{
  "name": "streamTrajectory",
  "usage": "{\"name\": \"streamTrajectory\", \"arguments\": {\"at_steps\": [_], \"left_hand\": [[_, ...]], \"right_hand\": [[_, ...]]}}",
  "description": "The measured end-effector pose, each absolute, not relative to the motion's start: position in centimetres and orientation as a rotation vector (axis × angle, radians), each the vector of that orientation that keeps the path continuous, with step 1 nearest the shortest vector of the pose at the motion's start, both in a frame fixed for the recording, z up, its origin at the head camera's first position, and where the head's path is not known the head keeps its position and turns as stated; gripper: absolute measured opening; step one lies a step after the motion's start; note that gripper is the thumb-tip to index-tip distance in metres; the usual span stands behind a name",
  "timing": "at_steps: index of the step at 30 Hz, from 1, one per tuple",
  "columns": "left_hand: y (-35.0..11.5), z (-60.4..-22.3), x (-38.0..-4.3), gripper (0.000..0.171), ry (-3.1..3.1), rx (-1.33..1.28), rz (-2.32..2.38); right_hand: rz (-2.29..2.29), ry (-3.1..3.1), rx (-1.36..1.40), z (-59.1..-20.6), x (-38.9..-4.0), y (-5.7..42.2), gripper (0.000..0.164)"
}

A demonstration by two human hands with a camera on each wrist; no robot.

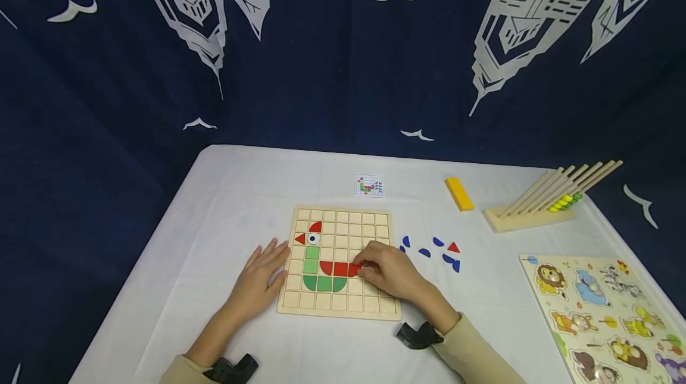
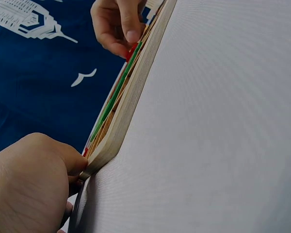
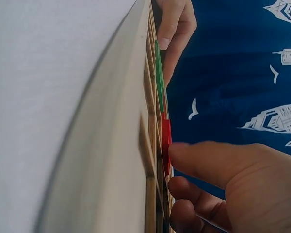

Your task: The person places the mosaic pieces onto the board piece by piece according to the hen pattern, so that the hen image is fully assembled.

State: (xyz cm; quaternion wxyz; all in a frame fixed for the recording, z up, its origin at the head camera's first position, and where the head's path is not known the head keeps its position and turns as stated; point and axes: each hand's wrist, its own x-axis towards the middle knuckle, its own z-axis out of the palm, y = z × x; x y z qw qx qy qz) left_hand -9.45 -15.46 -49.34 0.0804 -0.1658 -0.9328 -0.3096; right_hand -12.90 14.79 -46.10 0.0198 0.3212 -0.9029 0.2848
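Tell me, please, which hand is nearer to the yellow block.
Right. The right hand is over the board, nearer the person than the yellow block and to its left; the left hand is at the board's left edge, farther away.

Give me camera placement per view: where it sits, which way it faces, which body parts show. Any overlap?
Head: worn on the head, facing forward and down at the grid board on the white table; left hand, right hand and tan sleeves show.
Left wrist: low along the board's edge; left hand close at lower left, right hand beyond at top.
Right wrist: also low along the board; right hand close at lower right, left hand at top.
Both wrist views share the board, both hands and the blue backdrop.
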Motion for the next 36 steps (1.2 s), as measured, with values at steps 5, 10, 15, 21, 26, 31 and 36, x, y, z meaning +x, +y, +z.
{"name": "streamTrajectory", "arguments": {"at_steps": [5,10,15,21,26,31,36], "left_hand": [[-15.5,-49.3,-9.5,0.045,-2.783,-0.499,-0.922],[-15.5,-49.3,-9.5,0.045,-2.784,-0.5,-0.922],[-15.6,-49.4,-9.5,0.045,-2.781,-0.499,-0.911],[-15.6,-49.5,-9.5,0.045,-2.788,-0.49,-0.918],[-15.6,-49.5,-9.5,0.045,-2.789,-0.492,-0.918],[-15.6,-49.6,-9.5,0.045,-2.785,-0.497,-0.918],[-15.6,-49.6,-9.5,0.045,-2.783,-0.499,-0.929]], "right_hand": [[0.857,-2.834,1.008,-46.0,-12.9,14.5,0.018],[0.836,-2.843,1.001,-45.8,-12.9,14.4,0.016],[0.843,-2.864,1.002,-45.8,-12.9,14.3,0.02],[0.821,-2.901,1.009,-46.0,-12.9,14.1,0.024],[0.804,-2.918,0.995,-45.9,-12.9,14.3,0.022],[0.832,-2.911,0.96,-45.7,-12.8,14.7,0.024],[0.9,-2.863,0.875,-45.3,-12.6,16.0,0.023]]}}
